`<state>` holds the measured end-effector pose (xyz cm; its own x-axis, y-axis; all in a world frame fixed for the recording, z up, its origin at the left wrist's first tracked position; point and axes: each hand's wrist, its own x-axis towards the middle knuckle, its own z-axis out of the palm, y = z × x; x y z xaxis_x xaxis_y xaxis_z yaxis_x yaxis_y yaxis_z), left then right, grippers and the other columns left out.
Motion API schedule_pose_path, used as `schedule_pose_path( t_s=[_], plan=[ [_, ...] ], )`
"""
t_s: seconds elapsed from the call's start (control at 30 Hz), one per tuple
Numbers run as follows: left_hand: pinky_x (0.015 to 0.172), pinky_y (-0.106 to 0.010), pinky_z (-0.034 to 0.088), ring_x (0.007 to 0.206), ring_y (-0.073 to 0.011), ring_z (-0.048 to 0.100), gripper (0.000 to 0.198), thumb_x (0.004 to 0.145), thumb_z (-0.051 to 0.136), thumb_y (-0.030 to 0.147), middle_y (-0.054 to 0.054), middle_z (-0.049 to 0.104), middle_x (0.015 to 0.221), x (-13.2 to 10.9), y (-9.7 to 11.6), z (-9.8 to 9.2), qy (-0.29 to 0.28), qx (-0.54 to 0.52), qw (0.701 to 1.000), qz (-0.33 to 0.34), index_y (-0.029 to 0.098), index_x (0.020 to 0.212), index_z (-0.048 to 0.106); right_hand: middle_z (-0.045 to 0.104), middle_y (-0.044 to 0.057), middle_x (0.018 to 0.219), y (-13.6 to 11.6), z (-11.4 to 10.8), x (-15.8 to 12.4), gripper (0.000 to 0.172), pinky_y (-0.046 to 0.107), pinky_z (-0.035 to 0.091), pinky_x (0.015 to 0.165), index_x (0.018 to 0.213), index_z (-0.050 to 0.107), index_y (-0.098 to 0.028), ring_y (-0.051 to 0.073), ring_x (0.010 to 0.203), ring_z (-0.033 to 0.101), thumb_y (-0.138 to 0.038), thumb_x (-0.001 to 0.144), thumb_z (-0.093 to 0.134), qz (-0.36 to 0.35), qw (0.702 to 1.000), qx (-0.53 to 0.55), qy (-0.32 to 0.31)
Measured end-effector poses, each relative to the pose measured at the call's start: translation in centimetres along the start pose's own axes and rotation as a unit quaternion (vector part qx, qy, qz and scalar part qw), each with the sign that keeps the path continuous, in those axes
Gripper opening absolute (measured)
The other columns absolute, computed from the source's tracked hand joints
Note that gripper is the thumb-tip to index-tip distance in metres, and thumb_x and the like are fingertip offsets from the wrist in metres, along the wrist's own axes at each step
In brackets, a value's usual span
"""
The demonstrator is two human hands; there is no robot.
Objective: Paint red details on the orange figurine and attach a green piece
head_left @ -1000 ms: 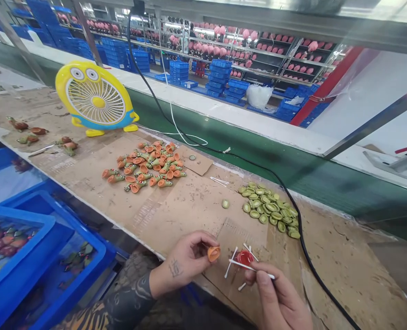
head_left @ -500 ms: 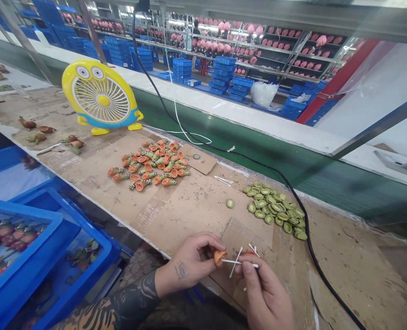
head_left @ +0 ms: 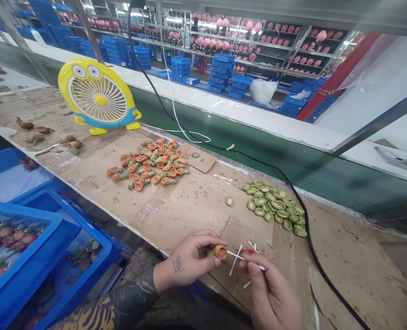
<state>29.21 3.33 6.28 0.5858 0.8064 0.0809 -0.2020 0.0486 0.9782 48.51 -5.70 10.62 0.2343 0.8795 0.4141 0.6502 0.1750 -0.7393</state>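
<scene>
Figure: head view, near edge of the table point(head_left: 189, 208). The left hand point(head_left: 186, 266) pinches an orange cone-shaped piece point(head_left: 220, 252) between thumb and fingertips, closed firmly round its narrow greenish end, open mouth turned toward the right hand point(head_left: 272, 298). The right hand grips a cotton swab point(head_left: 231, 253) between thumb and forefinger, closed on the shaft near its far end. One second earlier the swab lies across the red patch point(head_left: 249, 251) on the cardboard, well apart from the piece. Half a second earlier its tip is just beside the rim. Now the tip touches the mouth of the piece, and the piece has turned to face it. Judged from this, the swab has left the red patch and the contact stage on the piece is under way. Loose swabs point(head_left: 236, 265) lie crossed beneath the hands. Toward the far edge sit a heap of orange pieces point(head_left: 151, 165) at the left and a heap of green discs point(head_left: 275, 208) at the right, the latter beside a black cable point(head_left: 306, 238). A yellow fan point(head_left: 98, 98) stands at the far left
</scene>
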Motion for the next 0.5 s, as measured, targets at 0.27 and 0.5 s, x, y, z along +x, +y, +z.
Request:
schedule_pose_path(
  t_s=[0.27, 0.5],
  plan=[
    [0.097, -0.036, 0.050, 0.106, -0.0221, 0.065, 0.041, 0.091, 0.080, 0.040, -0.010, 0.069, 0.116, 0.0, -0.7, 0.5, 0.053, -0.078, 0.994, -0.060, 0.019, 0.124, 0.067, 0.079, 0.001, 0.086, 3.4, -3.4, -0.2, 0.034, 0.019, 0.055, 0.063, 0.094, 0.075, -0.025, 0.016, 0.072, 0.076, -0.050, 0.105, 0.056, 0.065, 0.989, -0.130, 0.020],
    [0.102, -0.039, 0.048, 0.121, -0.0290, 0.061, 0.041, 0.086, 0.076, 0.024, -0.013, 0.066, 0.125, 0.5, -0.8, 0.0, 0.066, 0.079, 0.995, 0.001, 0.019, 0.127, 0.074, 0.080, 0.001, 0.088, 4.6, -3.3, -0.5, 0.040, 0.025, 0.057, 0.064, 0.096, 0.076, -0.027, 0.019, 0.071, 0.076, -0.057, 0.103, 0.052, 0.096, 0.985, -0.143, -0.032]
  ],
)
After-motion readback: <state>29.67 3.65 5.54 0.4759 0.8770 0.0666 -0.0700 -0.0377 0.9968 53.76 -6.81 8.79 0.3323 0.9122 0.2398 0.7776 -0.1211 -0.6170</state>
